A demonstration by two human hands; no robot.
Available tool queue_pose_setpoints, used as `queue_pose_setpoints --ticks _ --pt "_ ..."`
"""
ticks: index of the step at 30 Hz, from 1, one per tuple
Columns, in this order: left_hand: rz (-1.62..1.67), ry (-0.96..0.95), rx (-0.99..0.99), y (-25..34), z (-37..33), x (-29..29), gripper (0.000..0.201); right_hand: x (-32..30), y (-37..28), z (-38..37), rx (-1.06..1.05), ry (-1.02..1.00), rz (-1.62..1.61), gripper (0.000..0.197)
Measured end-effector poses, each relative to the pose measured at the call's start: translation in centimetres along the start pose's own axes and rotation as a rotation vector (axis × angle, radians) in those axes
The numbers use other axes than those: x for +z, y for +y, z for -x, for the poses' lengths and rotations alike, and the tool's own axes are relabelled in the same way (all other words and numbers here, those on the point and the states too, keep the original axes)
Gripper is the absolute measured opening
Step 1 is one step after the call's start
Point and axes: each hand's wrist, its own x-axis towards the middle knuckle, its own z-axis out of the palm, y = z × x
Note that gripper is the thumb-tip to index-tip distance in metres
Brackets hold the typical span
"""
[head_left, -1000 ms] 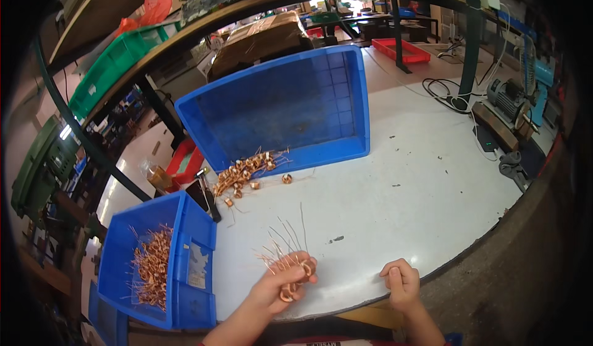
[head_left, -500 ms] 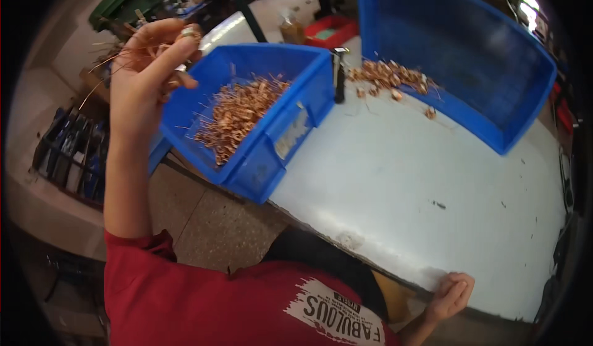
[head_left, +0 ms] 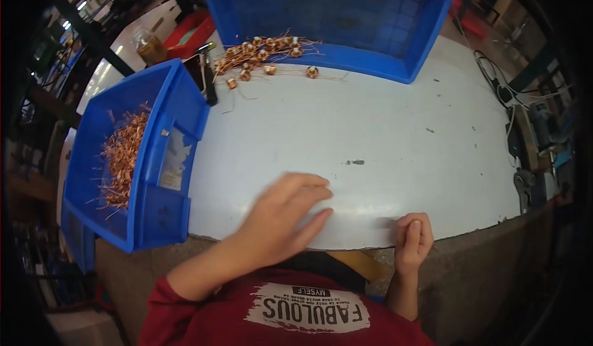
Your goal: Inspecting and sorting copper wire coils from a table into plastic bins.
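My left hand (head_left: 285, 215) hangs over the near part of the white table (head_left: 370, 124), its fingers curved and thumb apart, with nothing visible between them. At the table's front edge my right hand (head_left: 414, 242) is closed in a fist; whatever it may hold is hidden. Left of my left hand stands a blue bin (head_left: 162, 213) holding a heap of small copper wire coils (head_left: 123, 161). Across the table, more copper coils (head_left: 262, 51) with long wire tails lie loose before a large blue bin (head_left: 426, 28) tipped on its side, its inside facing me.
Between the bins stands a black-handled tool (head_left: 208, 74) with a metal top. Behind it are a red tray (head_left: 188, 34) and a clear jar (head_left: 148, 46) with yellowish-brown contents. Cables (head_left: 500, 87) and dark tools (head_left: 524, 188) line the right edge.
My left hand has come down from beside the left bin to over the table, and the copper coils it held are gone from it. My right hand stays closed. The view has swung right.
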Motion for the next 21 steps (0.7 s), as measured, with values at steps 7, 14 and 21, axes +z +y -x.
queue_pose_setpoints --ticks 7,14,21 --pt "0.201 -0.007 -0.016 -4.1 1.1 4.7 0.023 5.3 -4.0 -8.2 0.067 -0.617 0.650 0.004" --pt "0.271 0.052 -0.080 -7.9 5.4 2.2 0.021 19.7 4.5 -21.3 -0.738 -0.418 1.010 0.012" --pt "0.268 0.169 -0.198 -11.2 11.7 -4.2 0.017 27.5 6.6 -20.2 -0.399 -0.530 1.121 0.014"
